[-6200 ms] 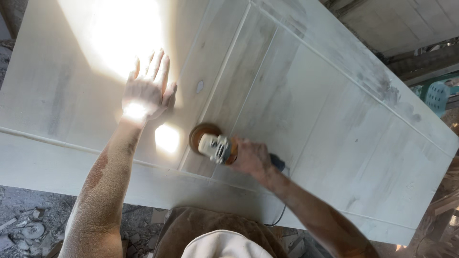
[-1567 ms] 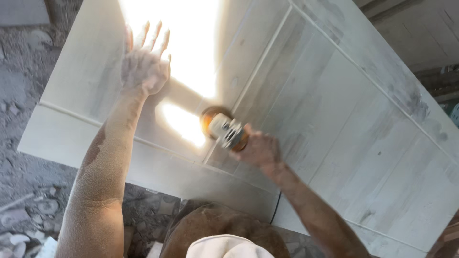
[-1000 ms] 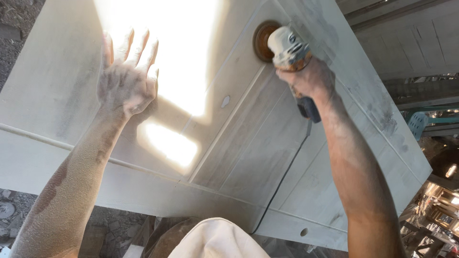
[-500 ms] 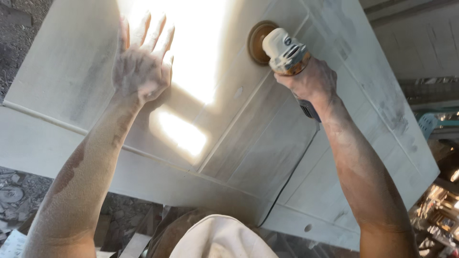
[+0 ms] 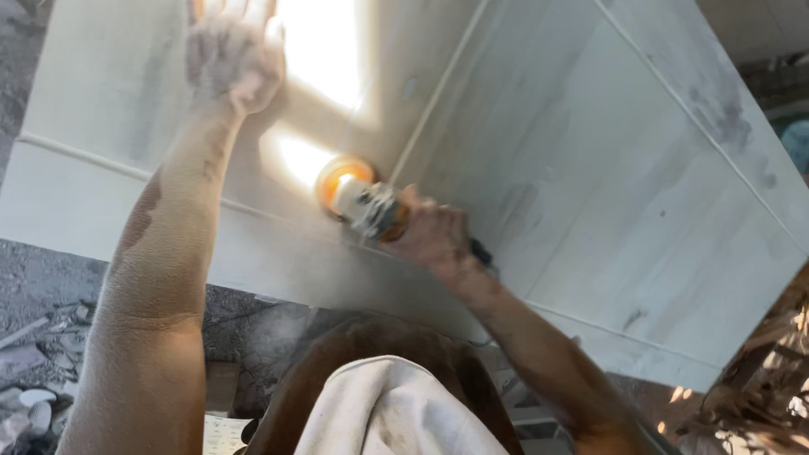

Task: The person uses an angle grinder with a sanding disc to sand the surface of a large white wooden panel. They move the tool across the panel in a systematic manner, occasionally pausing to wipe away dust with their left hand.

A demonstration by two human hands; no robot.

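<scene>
Our right hand [image 5: 434, 236] grips sander [image 5: 358, 202], disc on pale panel [image 5: 607, 185]; left hand [image 5: 232, 55] flat, fingers spread. We judge sanding partway: grey streaks remain.

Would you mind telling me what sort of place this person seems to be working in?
Probably an outdoor or open workshop yard: a large pale panelled door lies flat in sunlight, the right hand runs a power sander, and rubble litters the ground.
</scene>
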